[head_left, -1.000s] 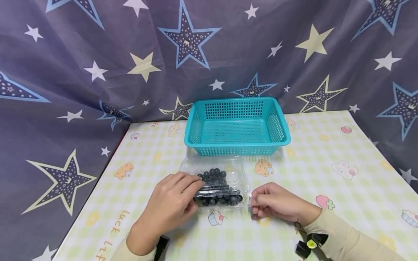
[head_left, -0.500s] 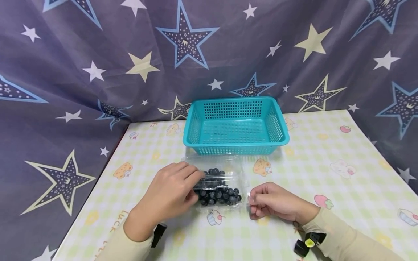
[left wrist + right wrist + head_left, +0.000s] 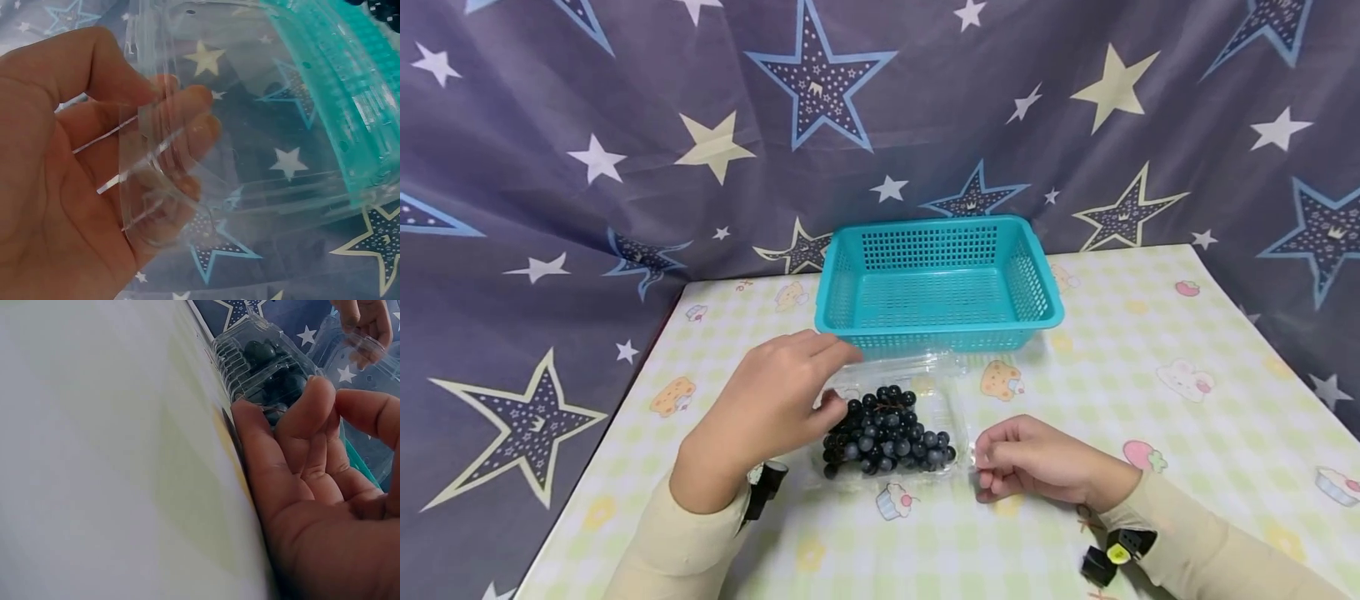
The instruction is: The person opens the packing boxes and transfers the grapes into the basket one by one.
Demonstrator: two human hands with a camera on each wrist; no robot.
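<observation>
A clear plastic clamshell box (image 3: 953, 408) lies on the table with its hinged lid (image 3: 281, 190) raised on the far side. Inside it is a bunch of black grapes (image 3: 887, 437), a bit of brown stem showing among them. My left hand (image 3: 767, 404) pinches the lid's edge between thumb and fingers; in the left wrist view the fingers show through the plastic. At the box's right side, my right hand (image 3: 1030, 458) rests on the table with curled fingers, thumb and index pinching the rim. The grapes (image 3: 281, 381) also appear beyond the right fingertips in the right wrist view.
Right behind the box stands a turquoise plastic basket (image 3: 940, 333) with nothing in it. A checked, cartoon-printed cloth (image 3: 1150, 333) covers the table. At the back and left hangs a dark curtain with stars (image 3: 685, 100).
My left hand has swung the lid up and back, away from me, uncovering the grapes. The right hand has stayed at the box's right side.
</observation>
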